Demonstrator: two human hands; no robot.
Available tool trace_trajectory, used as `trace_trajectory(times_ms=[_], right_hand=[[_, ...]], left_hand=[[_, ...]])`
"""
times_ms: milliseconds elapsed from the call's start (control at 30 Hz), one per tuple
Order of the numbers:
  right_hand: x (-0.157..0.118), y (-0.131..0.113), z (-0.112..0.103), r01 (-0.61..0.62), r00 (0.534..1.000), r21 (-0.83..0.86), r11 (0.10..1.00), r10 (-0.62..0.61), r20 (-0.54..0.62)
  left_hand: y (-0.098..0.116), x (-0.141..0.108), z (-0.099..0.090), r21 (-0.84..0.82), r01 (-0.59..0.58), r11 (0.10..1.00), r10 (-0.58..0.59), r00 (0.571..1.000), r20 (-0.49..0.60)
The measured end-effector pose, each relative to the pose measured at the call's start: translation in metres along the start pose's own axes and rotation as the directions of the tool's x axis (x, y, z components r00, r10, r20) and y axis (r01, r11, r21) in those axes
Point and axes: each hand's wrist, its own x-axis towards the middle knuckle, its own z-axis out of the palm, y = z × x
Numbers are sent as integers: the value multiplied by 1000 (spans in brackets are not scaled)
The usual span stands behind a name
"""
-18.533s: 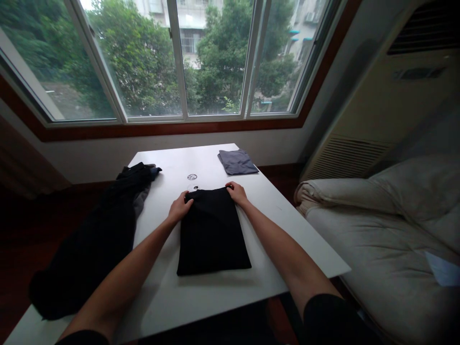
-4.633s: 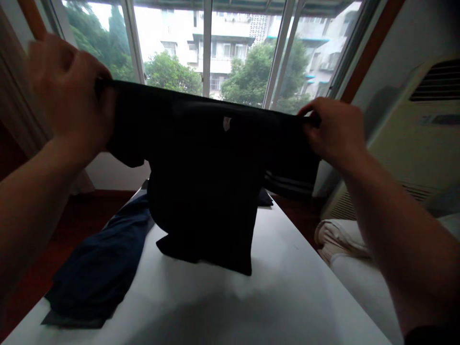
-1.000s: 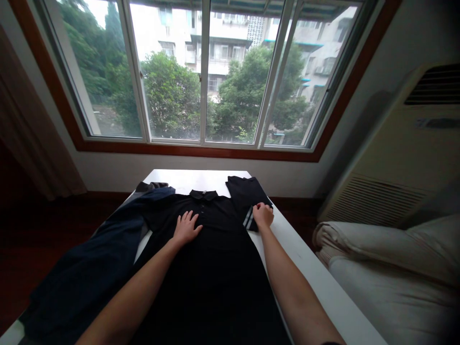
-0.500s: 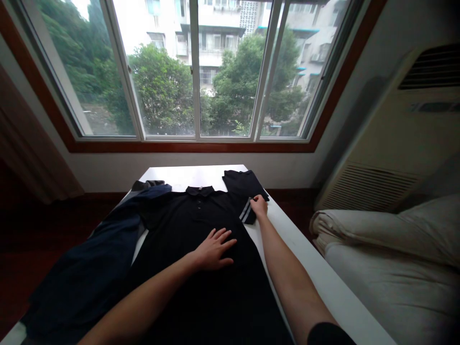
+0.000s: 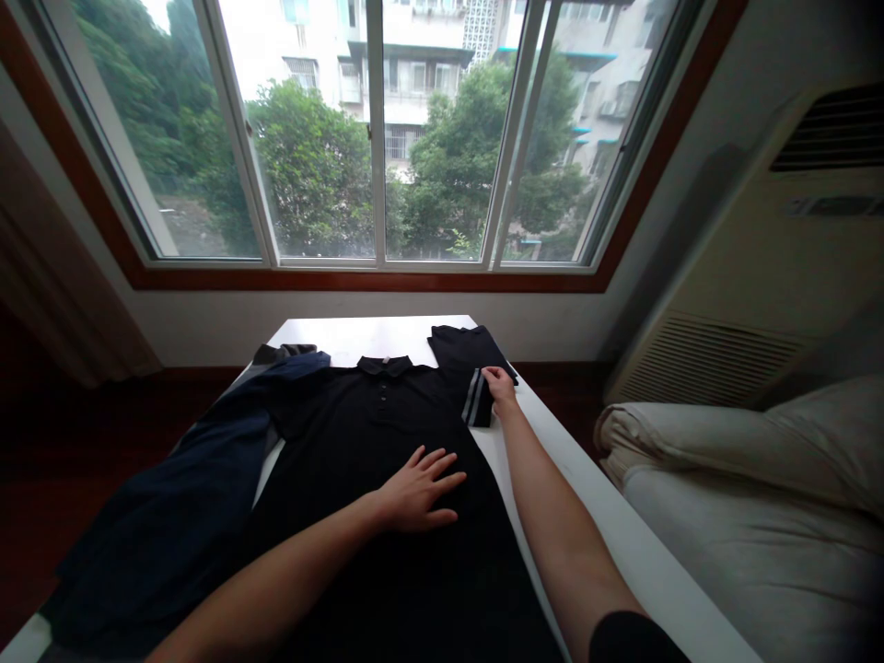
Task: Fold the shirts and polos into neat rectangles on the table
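A black polo shirt (image 5: 373,433) lies spread face up, its collar toward the window. My left hand (image 5: 423,490) rests flat on the shirt's chest with its fingers spread. The cuff of the right-side sleeve (image 5: 476,398) has two grey stripes. My right hand (image 5: 498,385) pinches the outer edge of that sleeve at its upper corner. Just beyond it, a folded black garment (image 5: 466,345) sits at the table's far right corner.
Dark blue and grey clothes (image 5: 180,497) hang over the left side of the white table (image 5: 608,516). To the right are a pale covered cushion (image 5: 746,516) and an air conditioner (image 5: 746,304). A window (image 5: 373,138) stands beyond.
My right hand has risen slightly toward the window, and the striped cuff now stands straighter. My left hand has slid a little to the right and nearer to me.
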Motion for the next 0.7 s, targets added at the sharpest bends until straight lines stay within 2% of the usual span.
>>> trace_trajectory(times_ms=[100,167,267,467,700], right_hand=[[-9,3,-6,-52,991,70,996,43,124],[-12,4,-10,-116,969,106,988,89,230],[-15,6,-10,-157,944,18,987,145,298],[-17,4,2,-34,979,-175,984,68,195],[-1,-3,-3,51,997,-394,918,-27,67]], left_hand=[[0,0,0,-3,-1,1000,1,1000,1],[0,0,0,-7,-2,1000,2,1000,3],[1,1,-1,-7,-1,1000,1,1000,5],[2,1,-1,9,7,1000,-7,1000,5],[5,-1,-9,-9,-35,999,35,999,12]])
